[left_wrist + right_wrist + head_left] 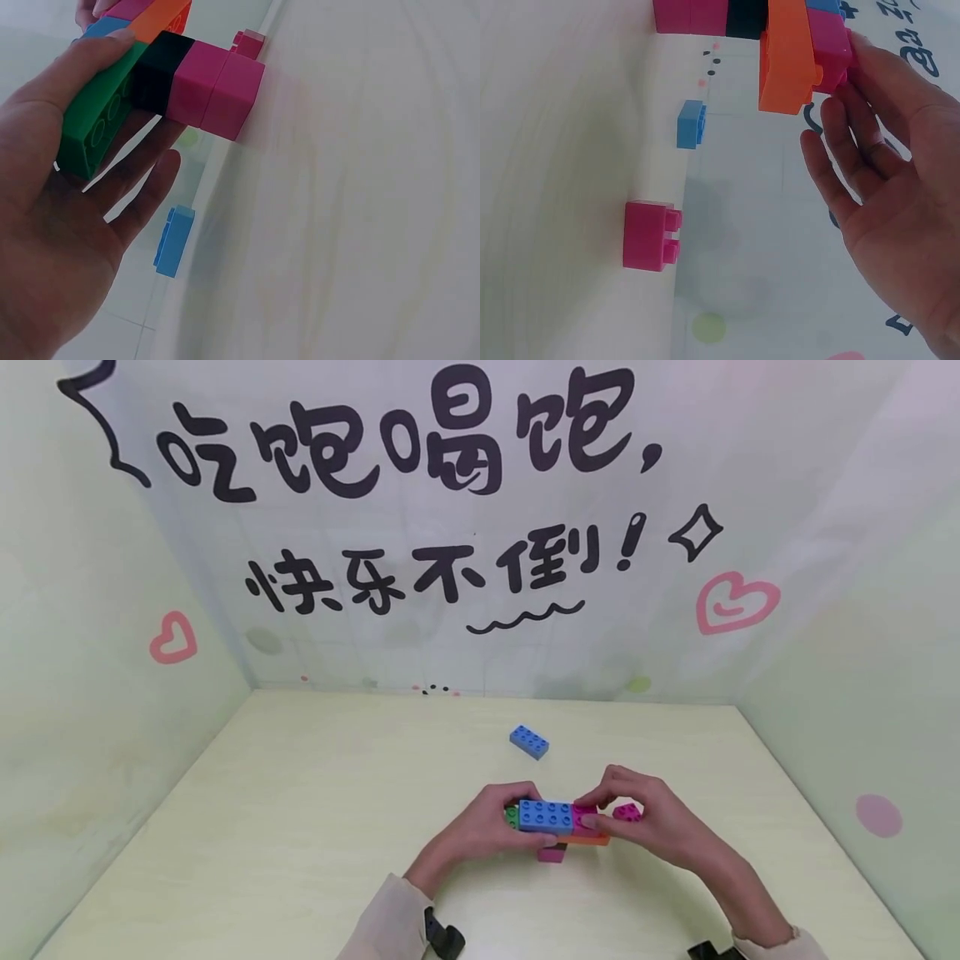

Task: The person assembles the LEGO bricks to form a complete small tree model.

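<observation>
Both hands hold one brick assembly just above the table. Its top is a blue brick (545, 816), with a green brick (512, 816) at its left end and a pink brick (583, 817) at its right. An orange brick (588, 838) lies underneath, and a magenta block (551, 854) sticks out below. My left hand (495, 822) grips the green end (101, 120), thumb on top and fingers beneath. My right hand (609, 814) pinches the pink and orange end (787, 60). A black brick (161, 75) joins the green brick to the magenta block (217, 90).
A loose blue brick (529, 742) lies flat farther back on the pale table (300, 827). A small magenta brick (627, 812) sits on the table beside my right hand. Printed walls (112, 693) enclose the table on the left, back and right.
</observation>
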The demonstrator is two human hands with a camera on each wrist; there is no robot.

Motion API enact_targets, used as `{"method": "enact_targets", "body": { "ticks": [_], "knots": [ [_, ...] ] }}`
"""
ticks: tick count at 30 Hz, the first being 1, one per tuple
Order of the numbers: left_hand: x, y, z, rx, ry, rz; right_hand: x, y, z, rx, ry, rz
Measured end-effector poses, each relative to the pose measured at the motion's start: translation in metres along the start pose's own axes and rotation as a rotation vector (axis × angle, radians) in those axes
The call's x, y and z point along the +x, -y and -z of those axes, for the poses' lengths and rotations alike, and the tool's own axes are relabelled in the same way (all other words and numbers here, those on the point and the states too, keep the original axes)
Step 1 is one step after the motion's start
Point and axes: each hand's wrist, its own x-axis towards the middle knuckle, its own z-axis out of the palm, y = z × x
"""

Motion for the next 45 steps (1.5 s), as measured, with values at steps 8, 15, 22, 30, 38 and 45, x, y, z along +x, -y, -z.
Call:
{"method": "enact_targets", "body": {
  "ticks": [8,15,22,30,38,45],
  "knots": [
    [0.000,-0.001,0.000,0.015,-0.007,-0.001,0.001,0.004,0.002,-0.009,0.024,0.003],
    [0.000,-0.002,-0.002,0.016,0.004,0.003,-0.003,-0.006,-0.001,0.052,-0.007,-0.006],
    [-0.001,0.002,0.001,-0.013,0.040,-0.028,0.001,-0.008,-0.002,0.072,0.006,-0.061],
    [-0.005,0.001,0.006,-0.022,0.031,-0.026,0.069,-0.024,-0.001,-0.134,-0.017,-0.127],
    [-0.004,0.000,0.007,-0.016,0.036,-0.007,0.120,-0.069,-0.027,-0.331,0.129,-0.379],
    [-0.004,0.002,0.008,0.002,0.023,-0.018,0.137,-0.077,-0.042,-0.441,0.154,-0.422]
  ]
}}
